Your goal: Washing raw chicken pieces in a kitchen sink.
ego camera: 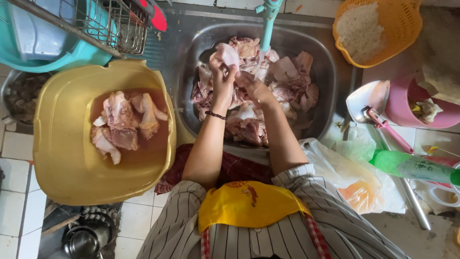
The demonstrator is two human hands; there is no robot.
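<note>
Both hands are over a steel sink (326,62) filled with several raw chicken pieces (287,76). My left hand (221,79), with a dark bead bracelet at the wrist, grips a pale chicken piece (227,52) near the teal tap (267,24). Close beside it, my right hand (252,85) touches the same piece from the right. To the left, a yellow basin (57,158) holds a few chicken pieces (125,123) in reddish water.
A teal tub and wire rack (115,24) stand at top left. An orange colander of rice (378,29), a pink bucket (417,103), a metal scoop (371,100), a green bottle (414,165) and plastic bags (354,177) crowd the right counter. Pots (84,237) sit on the tiled floor.
</note>
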